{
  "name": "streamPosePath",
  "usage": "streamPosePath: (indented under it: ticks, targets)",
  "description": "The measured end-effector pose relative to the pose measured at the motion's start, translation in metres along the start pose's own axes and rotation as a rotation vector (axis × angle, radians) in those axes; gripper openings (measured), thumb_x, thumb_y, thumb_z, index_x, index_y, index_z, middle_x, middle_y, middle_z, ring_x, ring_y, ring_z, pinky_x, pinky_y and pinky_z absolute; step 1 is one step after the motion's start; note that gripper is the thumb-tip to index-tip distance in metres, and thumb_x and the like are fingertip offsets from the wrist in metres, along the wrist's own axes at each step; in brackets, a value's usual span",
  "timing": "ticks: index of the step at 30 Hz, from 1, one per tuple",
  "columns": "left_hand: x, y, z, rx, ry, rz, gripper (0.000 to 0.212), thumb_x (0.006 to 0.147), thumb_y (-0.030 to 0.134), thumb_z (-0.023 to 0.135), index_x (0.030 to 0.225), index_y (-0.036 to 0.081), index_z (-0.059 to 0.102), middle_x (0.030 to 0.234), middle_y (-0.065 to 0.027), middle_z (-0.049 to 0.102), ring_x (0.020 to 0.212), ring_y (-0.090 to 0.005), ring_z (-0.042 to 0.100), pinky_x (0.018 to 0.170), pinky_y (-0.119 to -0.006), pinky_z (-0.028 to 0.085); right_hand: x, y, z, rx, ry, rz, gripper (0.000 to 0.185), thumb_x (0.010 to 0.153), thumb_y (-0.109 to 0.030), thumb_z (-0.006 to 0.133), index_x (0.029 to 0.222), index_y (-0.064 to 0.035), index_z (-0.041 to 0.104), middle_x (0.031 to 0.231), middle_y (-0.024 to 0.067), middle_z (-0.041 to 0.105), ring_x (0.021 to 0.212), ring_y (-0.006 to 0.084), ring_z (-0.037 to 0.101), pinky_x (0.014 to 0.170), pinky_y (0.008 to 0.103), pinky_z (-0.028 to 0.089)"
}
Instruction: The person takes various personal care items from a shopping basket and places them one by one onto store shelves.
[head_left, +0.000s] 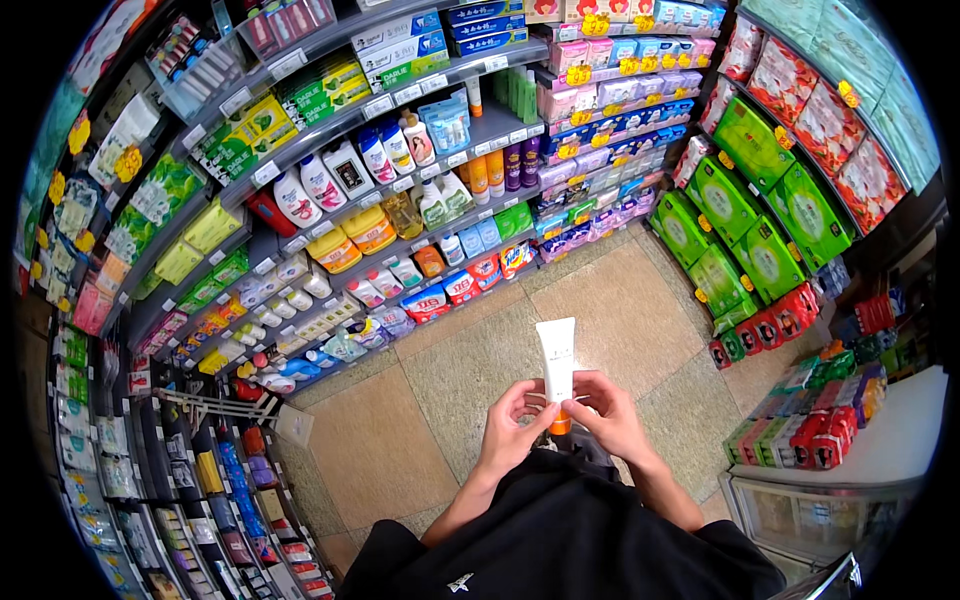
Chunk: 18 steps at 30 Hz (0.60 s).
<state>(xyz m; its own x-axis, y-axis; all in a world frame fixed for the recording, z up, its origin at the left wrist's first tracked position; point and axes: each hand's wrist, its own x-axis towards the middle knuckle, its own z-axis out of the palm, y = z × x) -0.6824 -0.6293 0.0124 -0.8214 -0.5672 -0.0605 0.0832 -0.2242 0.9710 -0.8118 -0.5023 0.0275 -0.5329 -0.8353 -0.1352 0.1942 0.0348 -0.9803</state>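
A white squeeze tube (559, 360) with an orange cap (560, 424) is held upright in front of my body, cap down and flat crimped end up. Small writing shows on its front. My left hand (517, 424) grips its lower left side, thumb on the front near the cap. From the right, my right hand (604, 416) pinches the same part, its thumb almost meeting the left one. The fingers behind the tube are partly hidden. A similar white tube with an orange cap (474, 97) stands on the shelf ahead, beside a blue pouch (445, 121).
Shelves ahead carry toothpaste boxes (322, 91), shampoo bottles (296, 199) and detergent bags (426, 303). Green tissue packs (754, 142) are stacked at the right. Canned drinks (825, 435) sit on a white freezer (900, 427) at lower right. Tiled floor (375, 442) lies between the shelves.
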Motion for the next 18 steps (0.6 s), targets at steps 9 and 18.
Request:
streamPosePath:
  ticks: [9, 18]
  targets:
    - [0.11, -0.01, 0.0, 0.153, 0.126, 0.094, 0.037, 0.087, 0.006, 0.073, 0.12, -0.004, 0.059, 0.106, -0.0107, 0.068, 0.092, -0.0152, 0.067, 0.077, -0.028, 0.053, 0.123, -0.01, -0.043, -0.103, -0.061, -0.037, 0.038, 0.09, -0.009, 0.071, 0.123, 0.0038, 0.056, 0.107, 0.0121, 0.069, 0.098, 0.0169, 0.067, 0.087, 0.0321, 0.055]
    - [0.257, -0.001, 0.0, 0.367, 0.368, 0.267, 0.038, 0.086, 0.006, 0.072, 0.122, 0.001, 0.06, 0.109, -0.0112, 0.066, 0.095, -0.0207, 0.067, 0.08, -0.031, 0.055, 0.291, -0.039, -0.082, -0.132, -0.204, -0.137, 0.035, 0.089, -0.009, 0.072, 0.118, 0.0032, 0.056, 0.107, 0.0146, 0.069, 0.099, 0.0196, 0.068, 0.084, 0.034, 0.057]
